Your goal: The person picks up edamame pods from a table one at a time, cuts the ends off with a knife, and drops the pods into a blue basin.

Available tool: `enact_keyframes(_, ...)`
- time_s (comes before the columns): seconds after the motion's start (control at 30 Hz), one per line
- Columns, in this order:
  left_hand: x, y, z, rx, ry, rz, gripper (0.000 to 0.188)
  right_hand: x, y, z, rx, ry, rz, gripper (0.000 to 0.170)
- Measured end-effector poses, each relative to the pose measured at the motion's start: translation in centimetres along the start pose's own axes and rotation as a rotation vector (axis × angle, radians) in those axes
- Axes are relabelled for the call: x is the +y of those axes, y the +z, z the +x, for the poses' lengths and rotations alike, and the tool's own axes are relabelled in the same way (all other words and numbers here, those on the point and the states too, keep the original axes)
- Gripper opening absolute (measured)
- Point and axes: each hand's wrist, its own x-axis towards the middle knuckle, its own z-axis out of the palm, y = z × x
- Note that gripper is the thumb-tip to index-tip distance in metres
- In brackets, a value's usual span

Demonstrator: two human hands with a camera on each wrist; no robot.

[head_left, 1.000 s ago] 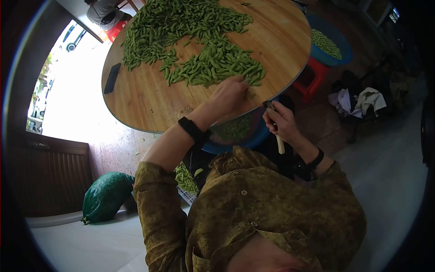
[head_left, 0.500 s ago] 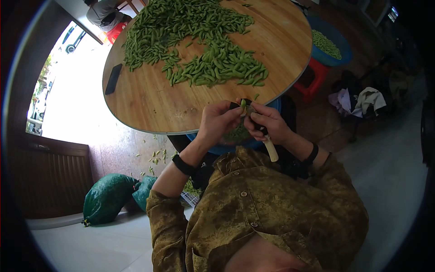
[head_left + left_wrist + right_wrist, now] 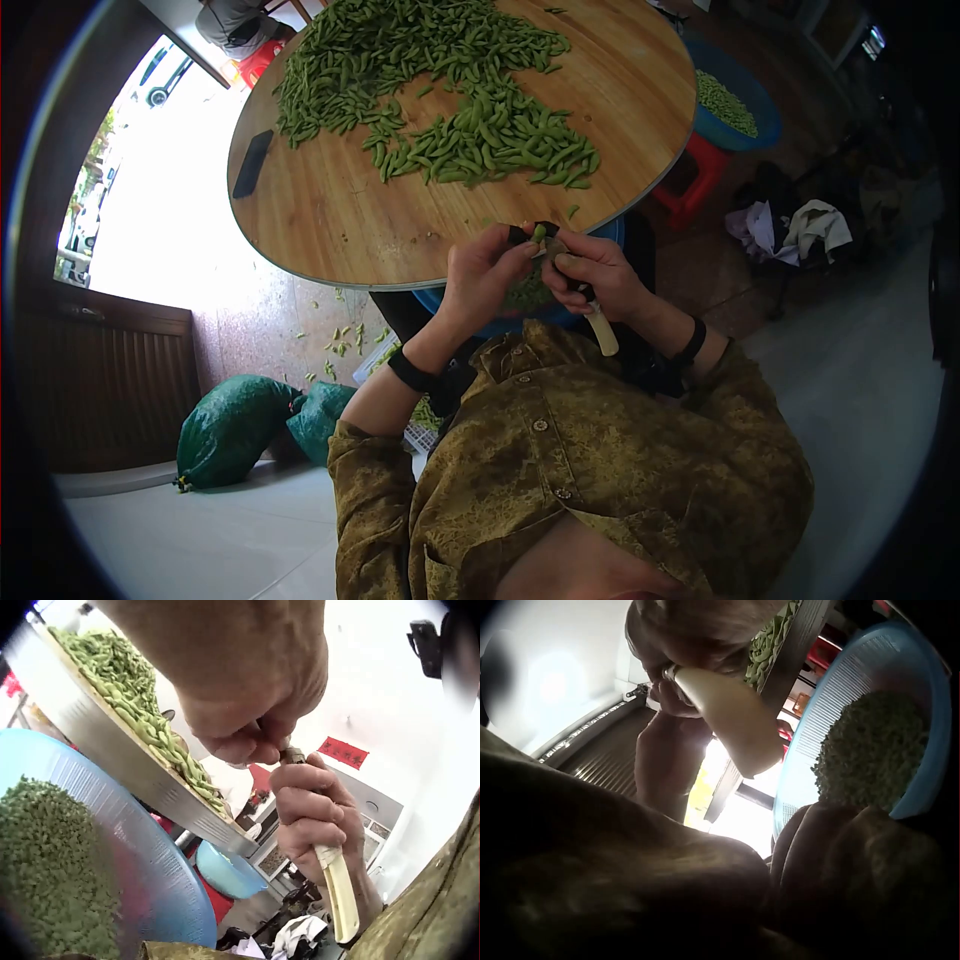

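Pinching a green pod (image 3: 540,232) narrowly between thumb and fingers of the left hand (image 3: 482,275), just beyond the near edge of the round table (image 3: 350,225). Gripping a pale-handled tool (image 3: 602,332) in the right hand (image 3: 605,280), with fingers curled snugly round the handle and the tool's upper end right by the pod (too small to tell whether touching it). Held at the fingertips, out in front of both palms, rather than deep in the grip.

Below the near edge of the round table, a blue basket (image 3: 172,862) with a broad heap of small green pieces (image 3: 56,870) inside. Beyond the right edge of the round table, a blue basin (image 3: 755,110) with pale green beans (image 3: 722,100) in it, above a red stool (image 3: 690,185). Below and left of the round table, a white crate (image 3: 370,368) partly hidden by the left forearm, with green pods showing in it, and farther left, two green sacks (image 3: 232,430), contents hidden. On the round table, a wide spread of pods (image 3: 490,140) and, near the left rim, a dark flat object (image 3: 253,163)
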Motion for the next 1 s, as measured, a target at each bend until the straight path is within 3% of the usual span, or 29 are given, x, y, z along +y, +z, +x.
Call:
enact_keyframes(0.17, -0.8, 0.1, -0.1, 0.044, 0.147, 0.085, 0.012, -0.2, 0.4, -0.2, 0.055, 0.011, 0.002, 0.029)
enact_keyframes(0.23, 0.0, -0.2, 0.0, -0.068, -0.142, -0.208, 0.010, -0.1, 0.1, -0.2, 0.053, 0.023, 0.047, 0.026)
enact_keyframes(0.27, -0.2, -0.5, 0.2, -0.067, -0.143, -0.209, 0.010, 0.2, -0.5, -0.1, -0.003, 0.041, 0.106, 0.026)
enact_keyframes(0.33, -0.9, -0.9, 0.4, -0.305, -0.252, -0.684, 0.009, 0.5, -1.0, 0.0, -0.057, 0.059, 0.165, 0.026)
enact_keyframes(0.47, -1.8, -0.6, 0.3, -0.357, -0.355, -0.899, 0.009, 0.9, -1.5, 0.1, -0.094, 0.130, 0.314, 0.022)
enact_keyframes(0.57, -1.7, -0.2, 0.1, -0.233, -0.301, -0.781, 0.010, 0.5, -0.9, 0.3, -0.027, 0.167, 0.381, 0.024)
enact_keyframes(0.63, -0.7, 0.0, -0.3, 0.012, 0.015, 0.095, 0.013, 0.5, -0.8, 0.3, 0.040, 0.183, 0.410, 0.025)
enact_keyframes(0.67, -0.4, 0.0, -0.4, 0.018, 0.017, 0.093, 0.013, 0.7, -0.9, 0.5, 0.031, 0.193, 0.435, 0.026)
enact_keyframes(0.73, -0.1, -0.1, -0.8, 0.115, 0.560, 0.751, 0.018, 0.9, -0.8, 0.6, 0.017, 0.207, 0.461, 0.028)
enact_keyframes(0.83, 0.2, -0.2, -0.6, 0.162, 0.717, 0.895, 0.017, 0.8, -0.3, 0.8, -0.004, 0.212, 0.507, 0.027)
enact_keyframes(0.87, 0.3, -0.2, -0.7, 0.165, 0.717, 0.894, 0.017, 0.6, 0.0, 0.8, 0.008, 0.201, 0.486, 0.026)
enact_keyframes(0.93, 0.6, -0.2, -0.8, 0.137, 0.258, 0.412, 0.018, 0.4, 0.0, 0.9, 0.019, 0.189, 0.461, 0.026)
enact_keyframes(0.97, 0.8, -0.2, -0.7, 0.140, 0.258, 0.410, 0.018, 0.5, -0.1, 1.0, 0.030, 0.173, 0.423, 0.025)
enact_keyframes(1.0, 1.0, -0.2, -0.5, 0.115, 0.034, 0.102, 0.020, 0.6, -0.2, 1.0, 0.041, 0.158, 0.385, 0.024)
